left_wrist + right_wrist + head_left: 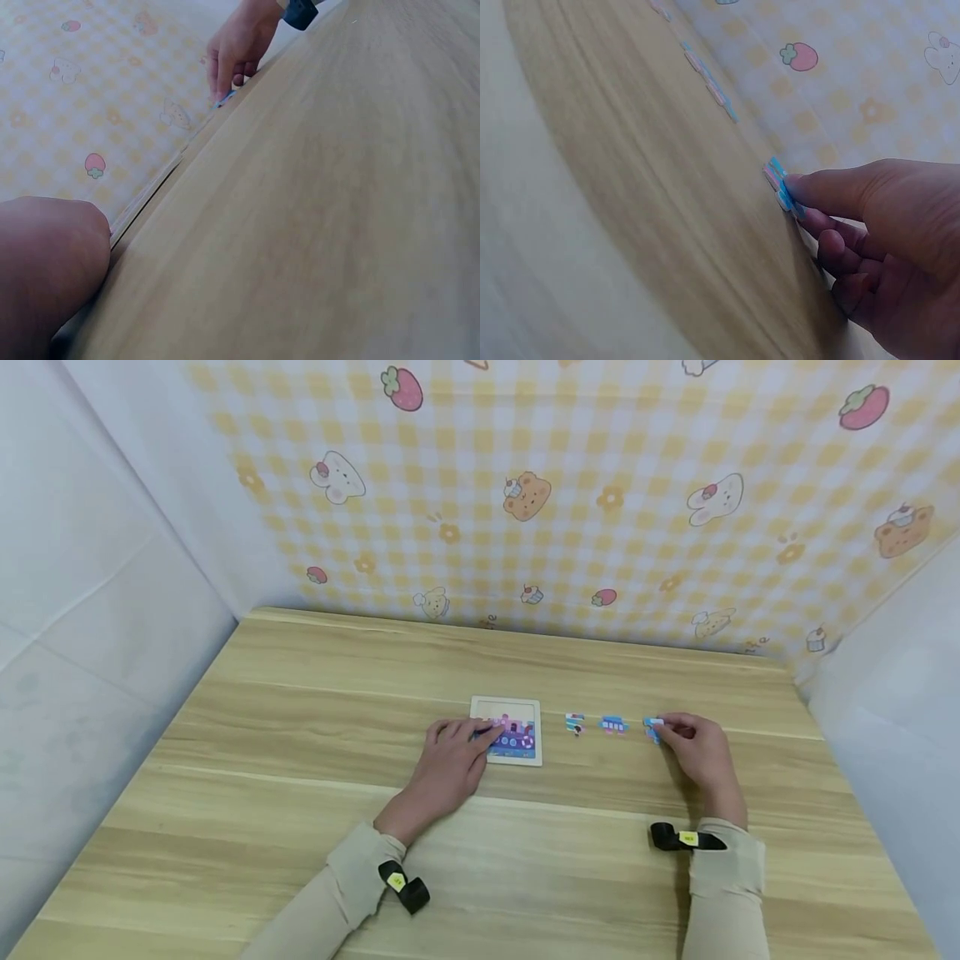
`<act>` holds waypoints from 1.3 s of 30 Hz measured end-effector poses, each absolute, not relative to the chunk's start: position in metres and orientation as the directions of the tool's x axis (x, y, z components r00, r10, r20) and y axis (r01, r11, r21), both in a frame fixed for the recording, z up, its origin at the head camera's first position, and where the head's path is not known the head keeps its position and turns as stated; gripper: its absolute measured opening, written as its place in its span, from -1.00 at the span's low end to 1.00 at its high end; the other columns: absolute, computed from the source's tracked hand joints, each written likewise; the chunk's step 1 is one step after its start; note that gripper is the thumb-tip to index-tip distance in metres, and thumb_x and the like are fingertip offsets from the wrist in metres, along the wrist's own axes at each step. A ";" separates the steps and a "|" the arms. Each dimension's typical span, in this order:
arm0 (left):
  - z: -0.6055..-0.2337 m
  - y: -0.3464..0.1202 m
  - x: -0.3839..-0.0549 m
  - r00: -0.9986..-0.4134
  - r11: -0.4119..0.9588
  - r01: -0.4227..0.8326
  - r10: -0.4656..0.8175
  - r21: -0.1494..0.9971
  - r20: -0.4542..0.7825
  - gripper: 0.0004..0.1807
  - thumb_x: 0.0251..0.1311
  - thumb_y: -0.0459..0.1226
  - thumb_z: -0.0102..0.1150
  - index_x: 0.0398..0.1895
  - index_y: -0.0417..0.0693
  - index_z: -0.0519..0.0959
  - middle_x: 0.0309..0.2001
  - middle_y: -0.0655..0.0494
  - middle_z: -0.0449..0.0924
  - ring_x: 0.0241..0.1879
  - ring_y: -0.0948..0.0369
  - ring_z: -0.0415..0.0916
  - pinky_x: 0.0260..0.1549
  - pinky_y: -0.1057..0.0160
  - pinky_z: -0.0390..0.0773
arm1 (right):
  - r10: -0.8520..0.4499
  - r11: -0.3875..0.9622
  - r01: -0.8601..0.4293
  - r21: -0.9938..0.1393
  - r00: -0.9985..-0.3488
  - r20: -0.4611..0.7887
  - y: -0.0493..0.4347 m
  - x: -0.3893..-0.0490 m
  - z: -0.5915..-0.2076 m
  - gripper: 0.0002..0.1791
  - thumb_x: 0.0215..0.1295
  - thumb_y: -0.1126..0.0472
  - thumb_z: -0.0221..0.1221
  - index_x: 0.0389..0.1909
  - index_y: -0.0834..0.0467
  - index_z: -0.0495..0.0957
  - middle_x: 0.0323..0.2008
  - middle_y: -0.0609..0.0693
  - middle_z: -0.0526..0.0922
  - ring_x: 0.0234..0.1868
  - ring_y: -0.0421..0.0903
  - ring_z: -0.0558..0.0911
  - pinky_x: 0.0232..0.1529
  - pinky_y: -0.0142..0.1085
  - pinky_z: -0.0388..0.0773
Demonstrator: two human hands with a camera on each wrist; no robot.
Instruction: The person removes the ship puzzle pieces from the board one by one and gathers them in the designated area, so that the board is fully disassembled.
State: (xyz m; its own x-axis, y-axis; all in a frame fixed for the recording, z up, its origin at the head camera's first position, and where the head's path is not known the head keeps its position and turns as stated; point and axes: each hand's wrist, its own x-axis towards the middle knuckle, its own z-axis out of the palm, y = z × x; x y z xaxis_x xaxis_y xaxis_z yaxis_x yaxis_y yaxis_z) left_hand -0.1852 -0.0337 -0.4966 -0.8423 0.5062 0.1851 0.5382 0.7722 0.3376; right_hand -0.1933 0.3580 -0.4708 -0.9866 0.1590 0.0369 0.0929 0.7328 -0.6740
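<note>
Beige sleeve (303, 914), left fingers (486, 740) on white tray (510, 707), puzzle pieces (517, 742) inside

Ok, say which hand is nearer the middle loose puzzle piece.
Right. Right hand: right of the middle piece, pinching the end piece; left hand: farther away, leftward, over the tray.

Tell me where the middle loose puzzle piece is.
In the head view, the middle piece lies on the table, right of centre, between the left piece, nearest the tray, and the right piece, pinched by the right hand.
</note>
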 end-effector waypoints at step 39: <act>-0.498 -0.055 -0.188 -0.883 0.746 0.470 0.406 0.471 0.237 -0.36 0.54 0.02 0.03 0.52 -0.13 0.36 0.52 0.03 0.33 0.52 0.09 0.23 0.48 -0.24 0.01 | 0.183 0.662 0.054 -0.747 -0.979 0.091 0.346 -0.188 -0.458 -0.55 0.59 0.07 0.09 0.21 0.34 0.60 -0.17 0.17 0.58 -0.32 -0.20 0.51 -0.43 -0.44 0.47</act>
